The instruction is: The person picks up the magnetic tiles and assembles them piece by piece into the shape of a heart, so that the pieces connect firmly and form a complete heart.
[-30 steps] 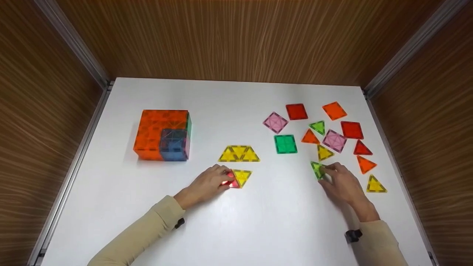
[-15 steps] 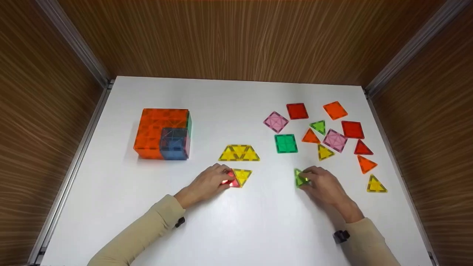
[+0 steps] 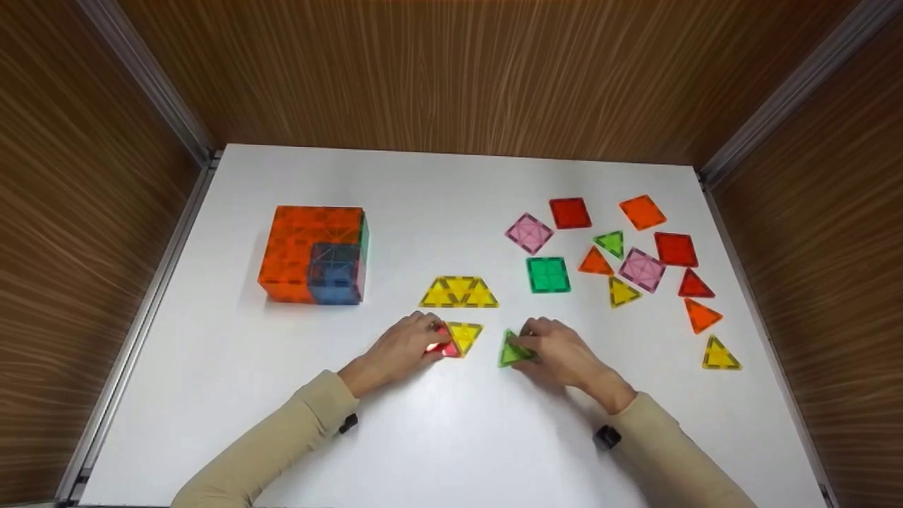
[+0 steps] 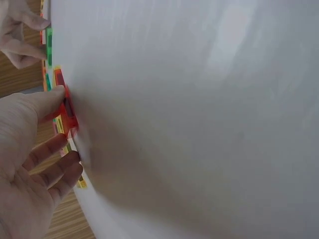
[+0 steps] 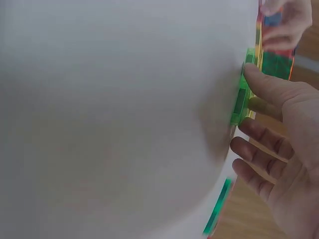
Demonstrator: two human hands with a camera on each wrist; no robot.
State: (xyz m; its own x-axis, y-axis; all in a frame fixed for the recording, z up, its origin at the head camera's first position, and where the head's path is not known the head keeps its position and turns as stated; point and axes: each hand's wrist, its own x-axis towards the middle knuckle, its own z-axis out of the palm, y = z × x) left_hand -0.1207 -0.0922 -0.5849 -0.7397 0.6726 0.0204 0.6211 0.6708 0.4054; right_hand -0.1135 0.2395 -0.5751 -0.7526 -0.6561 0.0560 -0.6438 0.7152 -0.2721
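My left hand point(image 3: 401, 353) pinches a red triangular magnetic tile point(image 4: 66, 107) between thumb and forefinger, low over the white table; the fingers partly cover it in the head view. Against its right edge lies a yellow triangular tile point(image 3: 465, 337). My right hand point(image 3: 561, 353) pinches a light green triangular tile point(image 3: 513, 349) by thumb and fingers, a short gap to the right of the yellow one. Just behind the red and yellow pair, a row of yellow triangles point(image 3: 460, 292) lies joined as a trapezoid.
An orange tile box point(image 3: 303, 240) with a blue corner block point(image 3: 335, 275) stands at the left. Loose tiles lie at the right, among them a green square point(image 3: 548, 274), a pink square point(image 3: 529, 233) and a yellow triangle point(image 3: 720, 354). Wood-grain panels point(image 3: 451, 77) wall the table.
My right hand has carried the light green triangle leftward across the table, from beside the loose tiles to near the yellow triangle. The left hand has stayed on the red triangle.
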